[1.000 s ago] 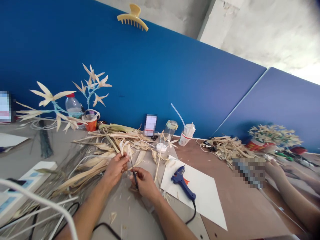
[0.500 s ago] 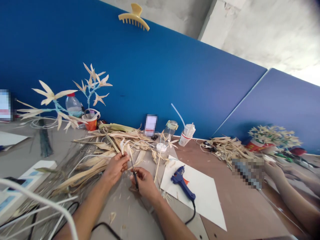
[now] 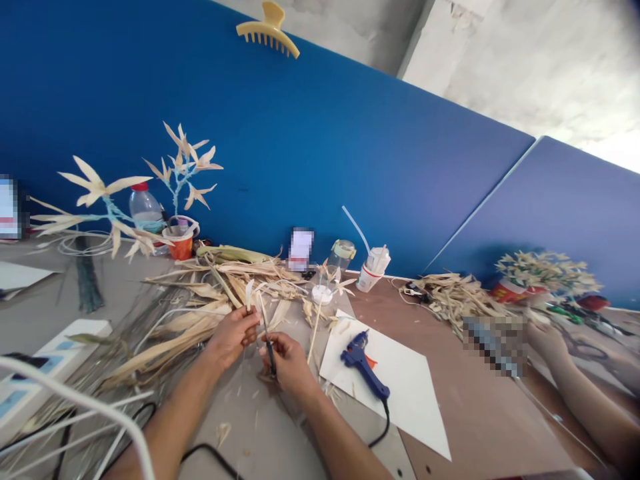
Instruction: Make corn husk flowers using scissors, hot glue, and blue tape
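Note:
My left hand (image 3: 235,339) pinches a small pale piece of corn husk (image 3: 249,293), which points up from the fingertips. Close by on the right, my right hand (image 3: 289,363) grips a pair of scissors (image 3: 271,352) with dark handles. Its blades point up beside the husk piece; whether they touch it I cannot tell. Behind both hands lies a heap of dried corn husks (image 3: 240,270). A blue glue gun (image 3: 367,370) rests on a white sheet (image 3: 420,407) to the right of my right hand.
Husk flowers on blue stems (image 3: 111,208) stand at the left near a red cup (image 3: 181,245). A white power strip (image 3: 60,360) and wires lie at the near left. A jar (image 3: 343,257) and a paper cup (image 3: 370,277) stand behind. Another person's hand (image 3: 547,337) holds scissors at the right.
The husk in my left hand now shows as one upright strip, where a more spread shape showed before. Both hands stay nearly in place. At the right, the other person's scissors have come into clearer view.

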`<state>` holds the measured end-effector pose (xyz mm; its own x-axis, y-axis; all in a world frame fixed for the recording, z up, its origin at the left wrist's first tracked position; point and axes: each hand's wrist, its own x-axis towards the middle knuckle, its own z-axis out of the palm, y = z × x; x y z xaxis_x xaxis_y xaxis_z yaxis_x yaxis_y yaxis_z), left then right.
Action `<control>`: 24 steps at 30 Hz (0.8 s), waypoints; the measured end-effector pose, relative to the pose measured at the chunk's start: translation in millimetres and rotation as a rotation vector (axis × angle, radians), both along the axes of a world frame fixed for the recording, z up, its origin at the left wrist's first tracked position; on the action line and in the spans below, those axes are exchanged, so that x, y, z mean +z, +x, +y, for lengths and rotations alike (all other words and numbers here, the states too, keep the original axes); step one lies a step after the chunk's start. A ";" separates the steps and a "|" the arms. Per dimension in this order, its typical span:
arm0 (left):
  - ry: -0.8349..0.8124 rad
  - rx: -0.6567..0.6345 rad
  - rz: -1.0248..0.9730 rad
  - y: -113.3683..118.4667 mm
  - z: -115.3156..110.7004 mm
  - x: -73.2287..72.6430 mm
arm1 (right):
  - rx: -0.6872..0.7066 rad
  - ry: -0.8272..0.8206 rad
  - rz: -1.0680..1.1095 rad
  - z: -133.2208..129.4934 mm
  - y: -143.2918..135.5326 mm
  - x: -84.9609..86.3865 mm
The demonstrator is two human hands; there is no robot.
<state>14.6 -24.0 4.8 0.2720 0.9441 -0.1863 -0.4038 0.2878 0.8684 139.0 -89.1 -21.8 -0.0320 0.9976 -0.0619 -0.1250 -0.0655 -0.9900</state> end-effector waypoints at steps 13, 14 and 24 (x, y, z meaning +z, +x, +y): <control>-0.041 -0.012 0.011 -0.2 -1.9 2.6 | -0.019 0.000 -0.054 0.2 2.8 4.0; -0.043 -0.011 0.006 -0.3 -1.8 3.0 | -0.018 -0.003 -0.050 -0.2 3.2 5.2; -0.050 -0.030 -0.057 -1.4 -3.5 5.3 | -0.042 0.008 -0.086 1.4 1.7 2.8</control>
